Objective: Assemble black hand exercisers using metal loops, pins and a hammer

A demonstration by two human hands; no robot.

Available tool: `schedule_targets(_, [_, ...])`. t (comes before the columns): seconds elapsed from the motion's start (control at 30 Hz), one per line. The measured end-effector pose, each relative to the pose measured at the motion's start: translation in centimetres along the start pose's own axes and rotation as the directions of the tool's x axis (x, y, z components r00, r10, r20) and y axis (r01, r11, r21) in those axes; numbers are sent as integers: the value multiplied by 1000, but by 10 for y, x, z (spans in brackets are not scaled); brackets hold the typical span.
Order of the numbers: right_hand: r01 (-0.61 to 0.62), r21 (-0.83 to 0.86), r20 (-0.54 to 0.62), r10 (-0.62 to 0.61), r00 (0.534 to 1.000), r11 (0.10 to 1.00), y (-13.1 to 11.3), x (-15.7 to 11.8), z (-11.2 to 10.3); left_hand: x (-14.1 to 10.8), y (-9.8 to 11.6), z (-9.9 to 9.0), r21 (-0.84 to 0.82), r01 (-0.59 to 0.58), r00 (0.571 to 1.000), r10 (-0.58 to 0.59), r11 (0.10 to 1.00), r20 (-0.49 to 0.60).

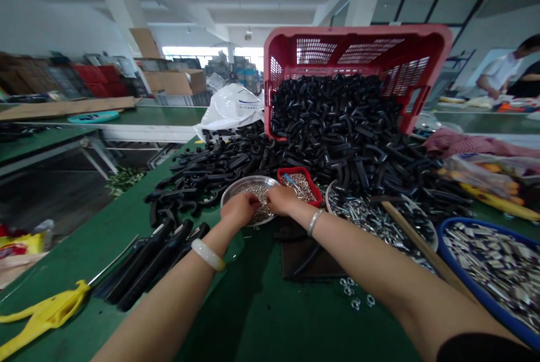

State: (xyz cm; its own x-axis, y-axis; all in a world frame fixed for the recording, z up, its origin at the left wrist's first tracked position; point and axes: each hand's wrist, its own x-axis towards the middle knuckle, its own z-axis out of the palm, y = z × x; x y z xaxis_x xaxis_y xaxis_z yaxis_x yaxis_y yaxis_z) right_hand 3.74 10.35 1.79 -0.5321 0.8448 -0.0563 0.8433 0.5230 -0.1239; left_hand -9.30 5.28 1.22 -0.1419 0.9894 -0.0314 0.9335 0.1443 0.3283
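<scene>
My left hand (239, 209) is at the front of a round, clear-rimmed bowl (226, 191) of small metal parts (262, 211). Its thumb and fingers are pinched together, and whatever they hold is too small to make out. From the right, my right hand (282, 200) reaches over the same bowl with its fingers curled closed at the parts; their tips are partly hidden. Just behind my right hand stands a small red tray (316, 192) of screw-like pieces, with a thin blue-tipped tool (289, 179) lying in it.
A tipped red crate (358, 33) spills black curved parts (337, 120) across the green table (270, 317). To the right are a hammer-like tool with a wooden handle (413, 232) and a blue basin (442, 238) of metal pieces. Black handles (147, 266) and a yellow-handled tool (54, 308) lie left.
</scene>
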Motion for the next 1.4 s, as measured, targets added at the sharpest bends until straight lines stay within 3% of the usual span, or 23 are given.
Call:
schedule_targets(0.37, [138,331,-175,-83,981,934,27,-19,-6,-7,3,-5,-43,8,1000,-9,999,-21])
schedule_targets(0.5, [81,526,-194,27,981,847,53,-51,-5,-20,24,0,-155,-165,986,158,974,-59])
schedule_targets(0.6, [-4,626,-197,163,967,779,76,-83,-2,-34,49,11,-176,-339,940,339,924,-34])
schedule_targets(0.73, [-53,586,-236,233,944,809,97,-119,4,-47,76,30,-121,-441,897,440,889,-37])
schedule_targets(0.9, [-50,532,-339,267,902,845,107,-142,17,-49,83,46,-101,-444,896,440,890,-55])
schedule_targets(1.07, [-62,569,-343,306,888,820,107,-145,26,-49,81,53,-154,-416,909,406,896,-92])
schedule_targets(1.4, [-62,451,-431,278,858,890,103,-139,32,-50,80,53,-198,-428,904,412,882,-117])
